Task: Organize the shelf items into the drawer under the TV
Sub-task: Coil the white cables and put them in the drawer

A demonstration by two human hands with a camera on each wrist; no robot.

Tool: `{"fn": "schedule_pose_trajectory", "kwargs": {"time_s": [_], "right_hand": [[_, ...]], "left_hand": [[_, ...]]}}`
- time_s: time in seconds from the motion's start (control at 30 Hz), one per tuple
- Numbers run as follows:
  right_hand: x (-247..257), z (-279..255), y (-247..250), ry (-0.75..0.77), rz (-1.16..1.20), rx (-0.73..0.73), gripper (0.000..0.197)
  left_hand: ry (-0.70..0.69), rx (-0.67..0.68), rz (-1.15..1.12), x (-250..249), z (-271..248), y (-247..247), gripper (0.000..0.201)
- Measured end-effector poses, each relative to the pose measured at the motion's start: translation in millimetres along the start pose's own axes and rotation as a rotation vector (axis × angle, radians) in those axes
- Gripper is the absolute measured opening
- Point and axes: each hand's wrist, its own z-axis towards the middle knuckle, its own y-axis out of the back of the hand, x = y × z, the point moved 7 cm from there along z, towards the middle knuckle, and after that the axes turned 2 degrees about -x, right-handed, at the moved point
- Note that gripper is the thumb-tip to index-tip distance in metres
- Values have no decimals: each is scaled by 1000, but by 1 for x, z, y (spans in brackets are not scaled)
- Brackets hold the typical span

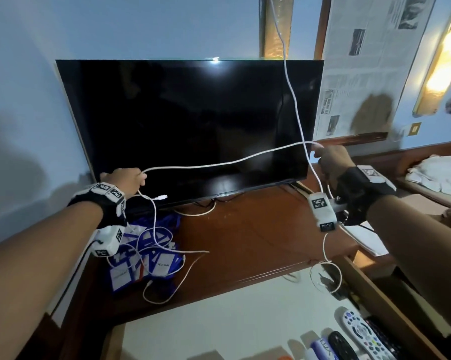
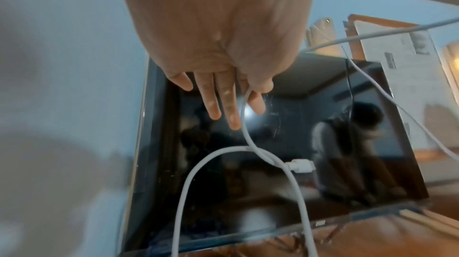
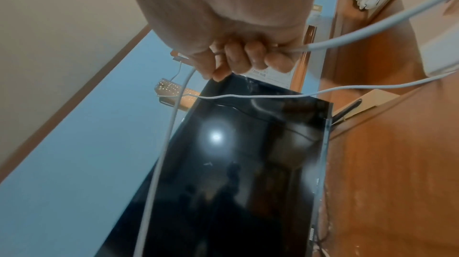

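A long white cable [image 1: 219, 163] is stretched across the front of the black TV [image 1: 193, 126] between both hands. My left hand [image 1: 137, 179] pinches one part of it between thumb and index finger [image 2: 257, 104], with the other fingers straight. The cable's plug [image 2: 300, 166] dangles just below that hand. My right hand [image 1: 321, 154] is a fist curled round the cable [image 3: 323, 45] near the TV's right edge. Below, the open drawer [image 1: 390, 307] holds a white remote [image 1: 359, 331] and a black remote [image 1: 341, 344].
A pile of blue lanyard badges [image 1: 146, 255] and loose thin cables [image 1: 167, 281] lie on the wooden TV stand [image 1: 258, 237] at the left. Another white cord [image 1: 289, 81] hangs down from above past my right wrist. Newspaper [image 1: 362, 61] covers the wall on the right.
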Motion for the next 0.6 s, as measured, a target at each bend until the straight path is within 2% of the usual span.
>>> {"fn": "schedule_pose_trajectory", "kwargs": {"time_s": [0.17, 0.23, 0.3, 0.33, 0.37, 0.43, 0.5, 0.6], "right_hand": [[-37, -3, -18, -50, -262, 141, 21], [-46, -11, -29, -13, -408, 226, 29], [-47, -23, -44, 86, -513, 240, 30], [-51, -31, -52, 64, -559, 308, 23], [-48, -33, -66, 198, -691, 364, 15], [-41, -50, -87, 269, -845, 435, 10], [-37, -64, -114, 256, -743, 548, 23], [-5, -93, -152, 217, -338, 659, 47]], "left_hand": [[163, -130, -884, -3, 2, 12, 34], [193, -142, -1092, -13, -3, 13, 33], [175, -143, -1126, -26, -2, 17, 30], [160, -129, -1100, -33, -1, 18, 29], [133, -113, -1046, -41, 0, 20, 30], [12, -84, -876, -63, 1, 26, 28], [-120, -51, -739, -90, -3, 32, 22], [-250, -56, -547, -129, -17, 39, 25]]}}
